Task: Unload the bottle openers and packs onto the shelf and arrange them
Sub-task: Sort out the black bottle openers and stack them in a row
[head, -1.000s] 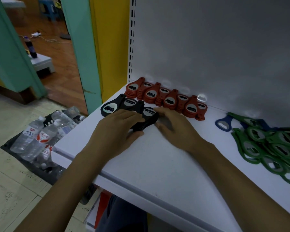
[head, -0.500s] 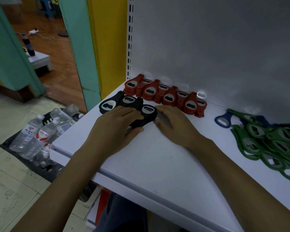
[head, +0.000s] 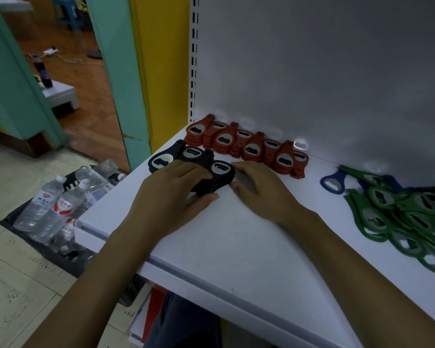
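Note:
A row of black bottle openers (head: 186, 156) lies at the left end of the white shelf (head: 249, 237). My left hand (head: 171, 197) lies over the row's right stack, fingers on top and thumb curled round its near side. My right hand (head: 261, 192) rests flat beside that stack, fingertips touching its right edge. Behind them, stacked red bottle openers (head: 246, 146) line the back panel. A loose heap of green bottle openers (head: 407, 219) and a blue bottle opener (head: 333, 182) lie to the right.
The shelf's left edge drops to the floor, where water bottles (head: 58, 207) lie in a black crate (head: 15, 223). A yellow and green pillar (head: 141, 71) stands left of the shelf upright. The white back panel (head: 324, 71) rises behind the openers.
Both hands stay on the black stack, holding nearly the same pose. The view has shifted slightly; the openers have not visibly moved.

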Demonstrator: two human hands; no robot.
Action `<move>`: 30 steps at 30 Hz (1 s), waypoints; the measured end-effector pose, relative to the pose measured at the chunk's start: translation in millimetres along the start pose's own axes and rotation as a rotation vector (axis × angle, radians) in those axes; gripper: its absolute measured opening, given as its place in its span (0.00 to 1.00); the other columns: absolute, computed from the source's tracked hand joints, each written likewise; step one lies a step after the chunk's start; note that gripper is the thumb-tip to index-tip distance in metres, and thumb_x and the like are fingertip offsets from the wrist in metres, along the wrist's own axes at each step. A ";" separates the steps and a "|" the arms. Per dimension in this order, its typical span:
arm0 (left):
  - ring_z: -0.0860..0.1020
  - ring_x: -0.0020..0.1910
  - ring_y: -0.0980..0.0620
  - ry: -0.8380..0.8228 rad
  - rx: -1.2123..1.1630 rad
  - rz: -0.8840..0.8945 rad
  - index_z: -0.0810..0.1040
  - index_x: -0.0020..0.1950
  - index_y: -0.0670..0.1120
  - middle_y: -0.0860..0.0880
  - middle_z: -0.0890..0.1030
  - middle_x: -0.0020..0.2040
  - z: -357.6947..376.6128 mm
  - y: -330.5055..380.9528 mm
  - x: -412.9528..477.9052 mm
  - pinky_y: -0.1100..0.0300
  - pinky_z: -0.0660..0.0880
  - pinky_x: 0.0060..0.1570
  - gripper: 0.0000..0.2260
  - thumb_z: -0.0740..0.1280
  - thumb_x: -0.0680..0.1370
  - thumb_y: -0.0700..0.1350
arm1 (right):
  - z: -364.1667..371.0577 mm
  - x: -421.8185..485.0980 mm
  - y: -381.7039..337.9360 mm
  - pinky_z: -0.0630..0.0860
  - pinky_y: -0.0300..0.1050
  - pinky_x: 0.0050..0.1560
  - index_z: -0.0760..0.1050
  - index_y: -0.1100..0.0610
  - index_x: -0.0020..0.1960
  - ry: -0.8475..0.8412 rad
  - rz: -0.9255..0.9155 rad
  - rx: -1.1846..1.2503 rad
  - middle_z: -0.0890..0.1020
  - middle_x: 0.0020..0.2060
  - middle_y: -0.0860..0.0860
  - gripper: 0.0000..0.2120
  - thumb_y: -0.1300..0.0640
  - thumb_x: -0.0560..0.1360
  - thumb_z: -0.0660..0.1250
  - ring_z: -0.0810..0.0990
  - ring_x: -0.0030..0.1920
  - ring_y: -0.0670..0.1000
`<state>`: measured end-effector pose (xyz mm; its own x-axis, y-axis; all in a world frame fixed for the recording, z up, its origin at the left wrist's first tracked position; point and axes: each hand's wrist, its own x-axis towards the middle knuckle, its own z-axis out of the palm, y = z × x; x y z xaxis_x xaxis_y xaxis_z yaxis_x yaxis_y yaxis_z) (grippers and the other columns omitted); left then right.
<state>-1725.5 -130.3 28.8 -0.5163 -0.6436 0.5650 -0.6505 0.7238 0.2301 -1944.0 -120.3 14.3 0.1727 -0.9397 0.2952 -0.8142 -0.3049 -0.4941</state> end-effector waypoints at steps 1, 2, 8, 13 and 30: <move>0.80 0.48 0.47 0.021 0.011 -0.012 0.81 0.54 0.45 0.48 0.83 0.50 -0.5 0.8 0.5 0.57 0.75 0.44 0.18 0.66 0.75 0.58 | 0.0 -0.5 0.1 0.65 0.39 0.61 0.68 0.58 0.70 0.005 0.014 -0.003 0.76 0.61 0.51 0.21 0.55 0.78 0.64 0.72 0.62 0.50; 0.80 0.47 0.48 0.047 0.020 -0.031 0.81 0.52 0.45 0.48 0.83 0.48 -1.3 1.4 0.8 0.58 0.75 0.43 0.18 0.66 0.74 0.58 | -0.4 -1.0 0.0 0.64 0.38 0.61 0.68 0.58 0.70 0.015 0.025 -0.004 0.76 0.63 0.52 0.22 0.54 0.78 0.64 0.72 0.63 0.50; 0.78 0.44 0.47 0.186 0.077 -0.098 0.81 0.46 0.44 0.48 0.82 0.42 -6.5 1.8 0.9 0.62 0.68 0.40 0.09 0.68 0.74 0.49 | -7.7 2.9 -10.9 0.68 0.38 0.61 0.73 0.55 0.67 0.169 0.036 0.059 0.77 0.61 0.49 0.17 0.53 0.79 0.63 0.74 0.62 0.46; 0.79 0.43 0.43 0.145 0.064 -0.140 0.81 0.46 0.41 0.45 0.83 0.43 -4.5 -0.2 2.3 0.56 0.73 0.40 0.07 0.72 0.72 0.43 | -8.0 42.4 -41.8 0.75 0.44 0.46 0.74 0.56 0.63 0.153 -0.066 0.009 0.82 0.47 0.48 0.13 0.56 0.81 0.58 0.79 0.46 0.45; 0.79 0.46 0.44 0.056 -0.002 -0.149 0.83 0.48 0.41 0.44 0.83 0.46 -0.3 -5.8 4.4 0.52 0.74 0.49 0.07 0.68 0.75 0.44 | 16.7 113.8 -70.4 0.74 0.54 0.48 0.74 0.57 0.54 -0.158 0.104 -0.252 0.80 0.51 0.55 0.09 0.61 0.77 0.57 0.77 0.46 0.54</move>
<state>-1723.9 -137.2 30.3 -0.3821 -0.7294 0.5674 -0.7168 0.6215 0.3161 -1857.8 -208.3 69.0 0.1493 -0.9823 0.1131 -0.9402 -0.1765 -0.2913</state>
